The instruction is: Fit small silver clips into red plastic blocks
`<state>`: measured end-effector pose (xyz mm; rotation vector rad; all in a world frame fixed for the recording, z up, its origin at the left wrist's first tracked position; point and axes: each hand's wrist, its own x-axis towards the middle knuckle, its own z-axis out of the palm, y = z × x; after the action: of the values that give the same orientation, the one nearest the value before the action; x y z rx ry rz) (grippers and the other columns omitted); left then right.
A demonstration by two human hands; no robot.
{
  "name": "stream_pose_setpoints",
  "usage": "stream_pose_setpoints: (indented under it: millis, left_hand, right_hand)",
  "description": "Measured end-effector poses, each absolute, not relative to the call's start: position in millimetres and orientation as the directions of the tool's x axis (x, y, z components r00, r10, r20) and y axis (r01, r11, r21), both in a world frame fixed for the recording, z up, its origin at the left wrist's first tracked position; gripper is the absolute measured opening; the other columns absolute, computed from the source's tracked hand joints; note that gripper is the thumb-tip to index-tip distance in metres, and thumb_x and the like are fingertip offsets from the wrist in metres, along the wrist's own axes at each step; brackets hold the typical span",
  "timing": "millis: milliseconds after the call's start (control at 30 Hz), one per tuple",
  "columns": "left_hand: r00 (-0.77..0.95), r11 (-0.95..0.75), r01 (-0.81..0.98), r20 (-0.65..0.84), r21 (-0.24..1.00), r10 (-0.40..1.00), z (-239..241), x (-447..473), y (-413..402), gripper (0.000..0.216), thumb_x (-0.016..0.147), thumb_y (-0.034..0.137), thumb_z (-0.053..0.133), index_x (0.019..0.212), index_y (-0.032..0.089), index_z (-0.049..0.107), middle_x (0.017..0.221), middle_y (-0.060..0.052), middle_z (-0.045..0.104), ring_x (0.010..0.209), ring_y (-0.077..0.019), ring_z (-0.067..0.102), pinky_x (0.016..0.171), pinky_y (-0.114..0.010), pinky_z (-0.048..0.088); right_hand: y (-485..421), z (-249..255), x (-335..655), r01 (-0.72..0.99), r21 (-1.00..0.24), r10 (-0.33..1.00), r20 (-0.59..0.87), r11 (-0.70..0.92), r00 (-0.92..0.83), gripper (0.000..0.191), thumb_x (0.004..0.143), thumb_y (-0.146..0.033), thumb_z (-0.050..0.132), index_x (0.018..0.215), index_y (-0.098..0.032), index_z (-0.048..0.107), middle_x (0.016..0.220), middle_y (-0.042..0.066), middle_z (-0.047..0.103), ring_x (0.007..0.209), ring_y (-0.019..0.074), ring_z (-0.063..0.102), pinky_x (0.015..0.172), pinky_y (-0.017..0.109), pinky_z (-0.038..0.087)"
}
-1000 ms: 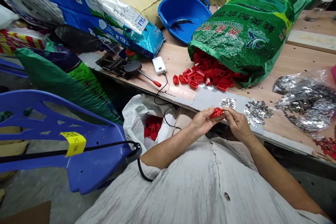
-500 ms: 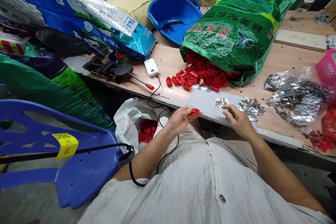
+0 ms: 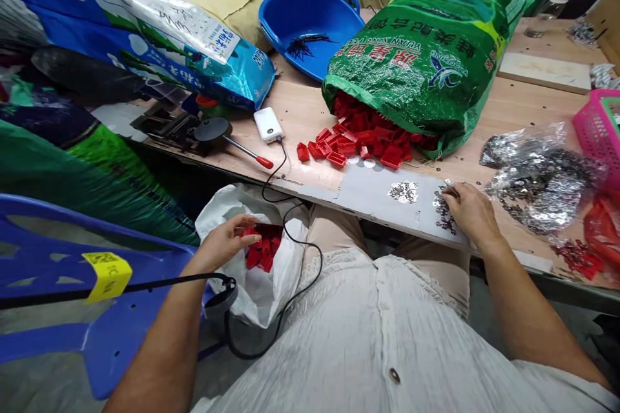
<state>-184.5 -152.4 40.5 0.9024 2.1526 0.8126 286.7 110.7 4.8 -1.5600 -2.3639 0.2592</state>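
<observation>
Our left hand is at eight o'clock, over the white sack. Its fingers are spread apart, and we see no piece pinched in them. Red pieces lie inside the sack. We should keep this hand low over the mouth, so pieces land inside, and mind the black cord looping beside it.

Our right hand is at three o'clock, with its fingertips close together on the dark metal bits. We cannot tell if it holds one. The bits look thin and flat, so we think a light pinch on the edges, one at a time, works best. A shinier little heap lies nearer, on the gray sheet.

At two o'clock, the green bag spills more red parts from its mouth. At twelve, the blue bowl has thin black sticks in it. Far out at three, a clear bag is full of metal bits.
</observation>
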Motion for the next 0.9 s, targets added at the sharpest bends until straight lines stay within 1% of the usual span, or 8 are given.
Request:
stream_pose_setpoints:
  millis: [100,167,333,467,600,667,767,900]
  left_hand:
    - [-0.555,0.521,0.441,-0.234,0.731,0.798,41,-176,-141,0.052,0.058,0.05,0.081,0.1,0.022,0.069,0.106,-0.007,0.074,0.107,-0.0316,0.067,0.095,-0.045,0.053]
    - [-0.522,0.451,0.514,-0.151,0.73,0.839,45,-160,-122,0.046,0.066,0.048,0.077,0.103,0.021,0.068,0.108,-0.008,0.074,0.107,-0.03,0.068,0.1,-0.046,0.052]
    - [-0.309,0.13,0.619,0.088,0.774,0.947,51,-104,-49,0.036,0.079,0.036,0.069,0.11,0.018,0.066,0.113,-0.009,0.071,0.103,-0.023,0.068,0.095,-0.039,0.054]
    - [-0.038,-0.112,0.76,0.216,0.64,0.976,42,-56,12,0.043,0.083,0.022,0.067,0.126,0.022,0.06,0.123,-0.008,0.065,0.11,-0.0198,0.063,0.099,-0.037,0.051]
    - [0.107,-0.179,0.871,0.178,0.458,0.978,26,-15,66,0.055,0.082,0.022,0.07,0.134,0.022,0.054,0.121,-0.009,0.058,0.111,-0.0226,0.058,0.099,-0.038,0.048]
    - [0.133,-0.183,0.909,0.155,0.374,0.979,16,0,88,0.052,0.083,0.02,0.069,0.133,0.021,0.056,0.119,-0.01,0.055,0.111,-0.024,0.056,0.098,-0.039,0.047]
    - [0.134,-0.172,0.941,0.148,0.293,0.98,1,11,111,0.034,0.086,0.019,0.062,0.12,0.018,0.065,0.116,-0.012,0.053,0.106,-0.0251,0.052,0.094,-0.041,0.045]
    - [0.116,-0.172,0.937,0.195,0.304,0.974,-6,11,120,0.016,0.09,0.019,0.056,0.098,0.017,0.07,0.109,-0.011,0.052,0.098,-0.0233,0.049,0.092,-0.041,0.042]
  right_hand:
    - [108,7,281,0.871,-0.273,0.913,0.099,0.408,-0.396,0.019,0.09,-0.034,0.053,0.094,-0.023,0.069,0.097,0.008,0.069,0.086,0.0251,0.062,0.073,0.036,0.043]
    - [107,8,278,0.888,-0.24,0.919,0.054,0.392,-0.391,0.02,0.09,-0.035,0.053,0.094,-0.023,0.068,0.099,0.008,0.069,0.086,0.0254,0.062,0.07,0.036,0.042]
    - [107,7,277,0.895,-0.225,0.921,0.025,0.385,-0.39,0.02,0.091,-0.036,0.052,0.092,-0.024,0.068,0.098,0.008,0.069,0.085,0.0255,0.062,0.069,0.035,0.04]
    - [108,4,280,0.849,-0.331,0.91,0.109,0.413,-0.4,0.019,0.09,-0.036,0.051,0.089,-0.023,0.064,0.093,0.007,0.07,0.084,0.0249,0.063,0.072,0.035,0.042]
    - [104,2,282,0.816,-0.438,0.926,0.158,0.377,-0.343,0.018,0.088,-0.038,0.052,0.092,-0.023,0.061,0.09,0.007,0.072,0.079,0.0249,0.065,0.07,0.034,0.043]
    - [102,2,282,0.811,-0.468,0.936,0.152,0.352,-0.318,0.019,0.087,-0.041,0.054,0.092,-0.024,0.06,0.084,0.006,0.071,0.075,0.0249,0.065,0.067,0.034,0.042]
    - [100,2,282,0.789,-0.518,0.943,0.154,0.332,-0.296,0.02,0.087,-0.042,0.055,0.094,-0.024,0.06,0.083,0.006,0.071,0.072,0.0244,0.066,0.066,0.034,0.043]
    - [98,3,283,0.732,-0.582,0.934,0.192,0.355,-0.3,0.021,0.088,-0.041,0.055,0.096,-0.023,0.063,0.091,0.007,0.074,0.073,0.0229,0.067,0.07,0.034,0.046]
